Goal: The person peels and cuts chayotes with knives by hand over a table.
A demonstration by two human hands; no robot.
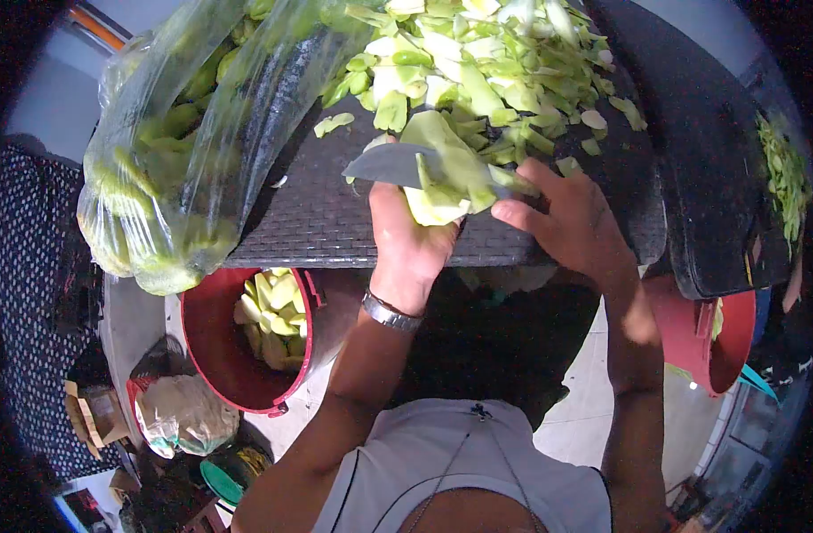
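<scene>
My left hand (406, 235) is closed around a pale green, peeled fruit (446, 151), holding it up over the near edge of the dark woven table (318, 233). In my right hand (571, 218) is a knife (393, 164), its wide grey blade pointing left across the fruit. A cut flap of flesh lies against the blade. The fruit hides part of the knife, and its exact kind is unclear. Beyond my hands a heap of pale green slices and peelings (478, 80) covers the tabletop.
A clear plastic bag (171, 191) of green fruit hangs over the table's left edge. Below it stands a red bucket (247, 395) with cut pieces inside. Another red bucket (731, 355) is at right. Green strips (784, 178) lie on a dark surface at far right.
</scene>
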